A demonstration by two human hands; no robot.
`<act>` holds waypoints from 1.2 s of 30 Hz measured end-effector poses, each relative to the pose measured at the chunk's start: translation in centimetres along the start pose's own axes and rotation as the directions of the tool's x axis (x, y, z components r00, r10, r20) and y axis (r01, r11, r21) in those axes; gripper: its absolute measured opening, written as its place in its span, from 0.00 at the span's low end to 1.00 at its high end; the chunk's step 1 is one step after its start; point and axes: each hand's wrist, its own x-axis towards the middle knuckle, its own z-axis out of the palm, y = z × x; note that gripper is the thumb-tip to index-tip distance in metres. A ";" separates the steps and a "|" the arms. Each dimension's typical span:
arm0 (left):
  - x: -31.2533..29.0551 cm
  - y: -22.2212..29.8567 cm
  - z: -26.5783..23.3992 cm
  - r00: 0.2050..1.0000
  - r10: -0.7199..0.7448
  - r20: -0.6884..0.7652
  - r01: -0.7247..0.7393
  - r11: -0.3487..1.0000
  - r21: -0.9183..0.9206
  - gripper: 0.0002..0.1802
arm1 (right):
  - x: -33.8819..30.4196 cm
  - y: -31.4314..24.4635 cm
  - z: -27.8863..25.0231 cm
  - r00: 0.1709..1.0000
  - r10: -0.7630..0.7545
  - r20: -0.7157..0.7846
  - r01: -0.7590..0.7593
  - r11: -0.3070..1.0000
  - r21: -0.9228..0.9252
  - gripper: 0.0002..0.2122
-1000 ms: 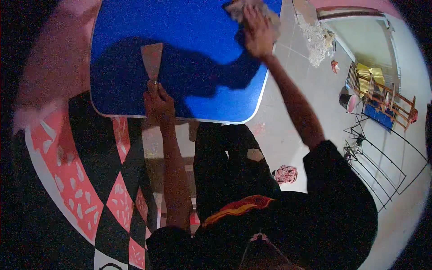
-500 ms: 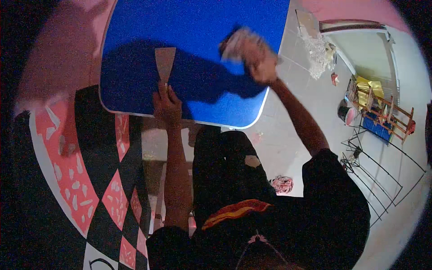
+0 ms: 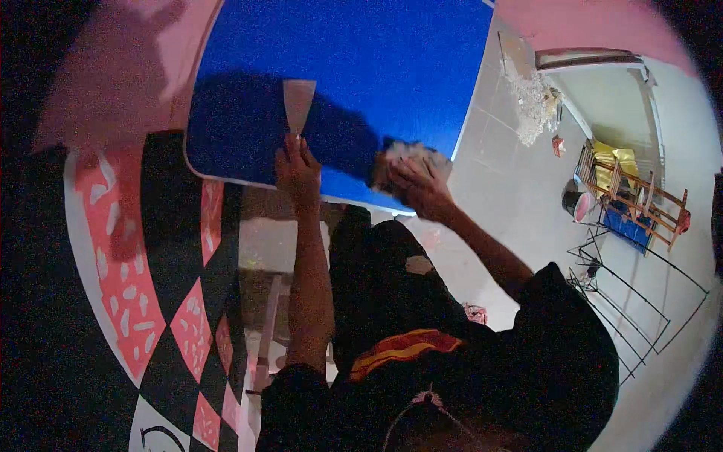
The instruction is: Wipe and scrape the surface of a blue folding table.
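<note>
A flat blue board (image 3: pixel 361 53) with a pale edge and rounded corners lies in front of me. My left hand (image 3: pixel 298 169) grips the handle of a putty knife (image 3: pixel 299 102), its wide blade pointing away from me over the board. At the board's near right corner, my right hand (image 3: pixel 422 184) presses a crumpled greyish-white cloth (image 3: pixel 399 158) against the surface. Fingers spread over the top of the cloth hold it. A dark shadow of my arms and head falls across the blue surface.
Beside me on the left is a panel with black and pink diamonds (image 3: pixel 192 331). On the floor to the right are whitish scraps (image 3: pixel 533 113), a bucket (image 3: pixel 578 203), a wooden rack (image 3: pixel 640 188) and a black wire frame (image 3: pixel 625 294). A pink-patterned bundle (image 3: pixel 476 313) lies nearer.
My right hand has swept the cloth toward me, from farther up the board to its near right corner. The left hand still holds the putty knife; the whole view has shifted slightly.
</note>
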 end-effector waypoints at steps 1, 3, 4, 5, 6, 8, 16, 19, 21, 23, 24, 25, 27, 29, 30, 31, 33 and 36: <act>0.1 0.1 0.2 1.000 -0.012 -0.018 0.013 1.000 0.012 0.17 | 2.1 0.9 0.1 0.993 0.081 0.084 -0.083 0.996 0.032 0.29; 0.4 0.1 0.2 0.999 -0.017 -0.040 0.018 0.999 0.027 0.17 | 8.5 2.8 1.0 0.992 0.113 0.055 -0.116 0.992 0.048 0.27; 0.6 0.0 0.1 0.998 0.005 -0.068 -0.003 1.000 0.019 0.17 | 12.0 3.9 1.6 0.991 0.106 0.076 -0.103 0.994 -0.042 0.27; 0.7 -0.2 0.0 0.996 0.025 -0.091 -0.024 1.000 0.014 0.17 | 15.6 5.0 2.1 0.998 0.029 -0.055 -0.033 0.996 -0.087 0.27; 0.8 -0.4 -0.2 0.996 0.023 -0.086 -0.021 0.999 0.027 0.17 | 18.4 6.0 2.4 0.996 -0.027 -0.086 0.008 0.978 -0.209 0.27; 0.8 -0.6 -0.6 0.996 -0.081 0.027 0.081 0.997 0.005 0.17 | 20.7 6.3 2.8 0.980 -0.026 -0.195 0.010 0.996 -0.085 0.27; -0.4 0.5 -0.7 0.994 -0.075 -0.080 0.066 0.991 -0.116 0.16 | 1.7 -1.5 0.4 0.978 0.211 0.002 -0.210 0.975 0.077 0.28; 0.4 -1.2 -1.2 0.971 -0.230 -0.065 0.191 0.911 -0.364 0.15 | -2.0 -2.7 0.0 0.979 0.150 0.137 -0.158 0.986 0.045 0.29; -0.4 -2.1 -2.1 0.931 -0.363 0.026 0.320 0.781 -0.537 0.15 | -1.9 -3.1 0.1 0.985 0.085 0.151 -0.091 0.995 0.035 0.29; -0.7 -2.6 -3.0 0.787 -0.595 0.161 0.391 0.281 -0.877 0.15 | 0.8 -3.5 0.3 0.996 -0.045 0.083 0.031 0.986 0.161 0.30; -0.9 -2.7 -3.4 0.779 -0.608 0.152 0.334 0.197 -0.922 0.15 | 2.7 -3.7 0.6 0.987 -0.039 0.155 0.016 0.989 0.147 0.30; -2.4 -1.8 -3.9 0.655 -0.746 0.117 0.303 0.117 -0.946 0.14 | 5.1 -4.2 1.4 0.968 -0.164 0.188 0.138 0.980 0.145 0.30; -5.9 -1.6 -5.5 0.499 -0.861 0.096 0.259 0.043 -0.965 0.14 | 9.7 -5.6 2.8 0.932 -0.301 0.201 0.281 0.952 0.121 0.30; -9.0 -2.0 -6.6 0.572 -0.809 -0.138 0.408 0.426 -0.807 0.14 | 16.0 -8.0 5.8 0.927 -0.345 0.149 0.346 0.938 0.020 0.30; -10.6 -1.8 -6.8 0.628 -0.746 -0.219 0.379 0.540 -0.752 0.14 | 18.8 -9.2 6.8 0.917 -0.340 0.207 0.360 0.931 -0.068 0.30; -12.2 -1.3 -7.0 0.588 -0.806 -0.071 0.364 0.341 -0.867 0.13 | 21.0 -9.9 7.3 0.912 -0.394 0.112 0.401 0.915 -0.049 0.29; -14.8 0.1 -7.3 0.543 -0.835 0.085 0.333 0.121 -0.935 0.13 | 24.0 -10.7 7.5 0.900 -0.424 0.102 0.430 0.902 -0.044 0.28; -17.3 1.2 -6.5 0.378 -0.877 0.297 0.466 -0.096 -0.879 0.16 | 24.8 -11.0 7.5 0.866 -0.500 -0.022 0.493 0.860 -0.130 0.26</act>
